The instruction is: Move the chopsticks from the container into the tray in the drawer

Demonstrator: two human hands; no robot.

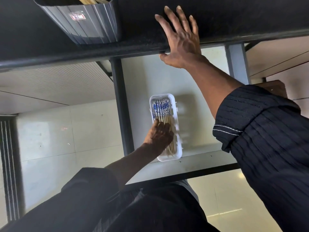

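A white tray [177,118] lies in the open drawer [142,84] below the dark countertop [234,17]. Several wooden chopsticks [161,108] with blue-and-white tops lie side by side in the tray. My left hand [158,135] rests on their lower halves, fingers bent over them; whether it grips them I cannot tell. My right hand [181,39] lies flat with straight fingers on the countertop's front edge, thumb under the rim. A dark ribbed container [83,25] stands on the counter at upper left, with more wooden chopsticks [90,0] showing in its mouth.
The drawer has dark side rails [121,104] and a pale front panel [192,163]. Pale floor tiles [66,131] spread on the left. My dark-clothed legs [150,206] stand close to the drawer front.
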